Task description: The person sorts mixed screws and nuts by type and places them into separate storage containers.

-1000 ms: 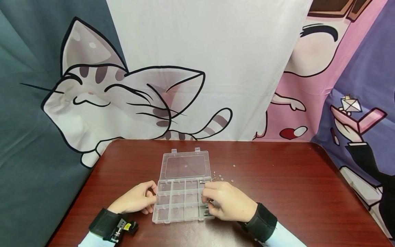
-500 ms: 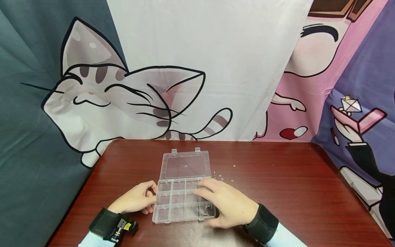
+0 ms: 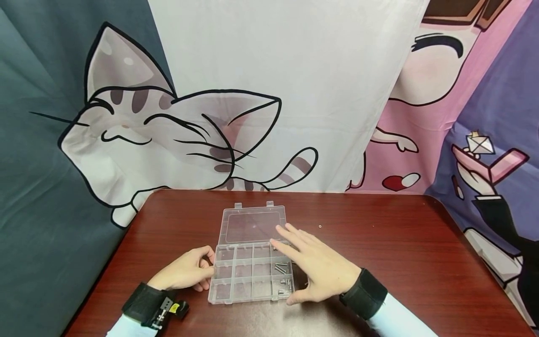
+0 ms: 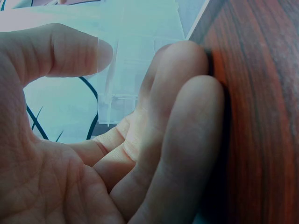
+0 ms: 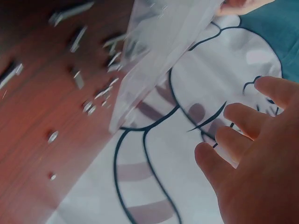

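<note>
A clear plastic compartment box lies on the table with its lid folded back. Its right column has small metal screws in it. My left hand holds the box's left edge; in the left wrist view the thumb overlaps the clear wall and the fingers curl beside it. My right hand hovers at the box's right side, fingers spread, holding nothing. Under and beyond it, the right wrist view shows several loose screws and a nut on the table.
A brown wooden table extends around the box. One tiny nut lies behind the right hand. A printed cloth with a cartoon cat hangs behind the table's far edge.
My right hand has let go of small hardware at the box's right column, opened its fingers and drawn back to the right, uncovering screws in the compartments. The left hand stays put.
</note>
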Demonstrator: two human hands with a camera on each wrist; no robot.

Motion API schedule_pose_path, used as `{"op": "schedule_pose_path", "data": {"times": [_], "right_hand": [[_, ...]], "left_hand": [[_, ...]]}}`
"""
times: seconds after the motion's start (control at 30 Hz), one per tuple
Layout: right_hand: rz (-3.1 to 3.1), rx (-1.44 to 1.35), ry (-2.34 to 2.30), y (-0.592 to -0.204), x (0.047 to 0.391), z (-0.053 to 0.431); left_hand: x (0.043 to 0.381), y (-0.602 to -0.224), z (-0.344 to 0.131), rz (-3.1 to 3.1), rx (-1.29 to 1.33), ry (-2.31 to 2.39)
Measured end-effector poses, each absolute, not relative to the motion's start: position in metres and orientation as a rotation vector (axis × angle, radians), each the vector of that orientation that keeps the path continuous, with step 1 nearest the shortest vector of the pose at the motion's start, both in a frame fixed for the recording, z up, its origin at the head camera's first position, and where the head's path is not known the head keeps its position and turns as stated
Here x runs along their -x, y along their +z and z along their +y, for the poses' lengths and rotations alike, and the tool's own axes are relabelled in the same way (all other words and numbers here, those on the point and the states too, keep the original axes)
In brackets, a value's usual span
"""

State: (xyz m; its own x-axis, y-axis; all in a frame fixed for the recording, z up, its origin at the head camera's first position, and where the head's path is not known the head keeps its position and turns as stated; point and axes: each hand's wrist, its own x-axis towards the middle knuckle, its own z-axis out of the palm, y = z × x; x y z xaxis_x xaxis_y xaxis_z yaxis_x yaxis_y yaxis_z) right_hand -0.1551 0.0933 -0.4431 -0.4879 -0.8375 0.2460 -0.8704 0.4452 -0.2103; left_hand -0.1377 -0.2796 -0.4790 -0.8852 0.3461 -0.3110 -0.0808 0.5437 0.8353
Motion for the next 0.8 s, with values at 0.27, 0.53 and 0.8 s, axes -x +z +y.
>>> {"op": "schedule_pose_path", "data": {"times": [0.27,0.53,0.8], "right_hand": [[-2.623,-1.453,0.396,-0.452,0.179,0.11],[-2.564,-1.373,0.371,-0.466,0.2,0.107],[-2.521,-1.252,0.292,-0.482,0.206,0.093]], "left_hand": [[0.138,-0.481,-0.28,2.349,-0.222,1.285],[0.138,-0.481,-0.28,2.34,-0.208,1.29],[0.138,-0.481,-0.279,2.348,-0.212,1.293]]}}
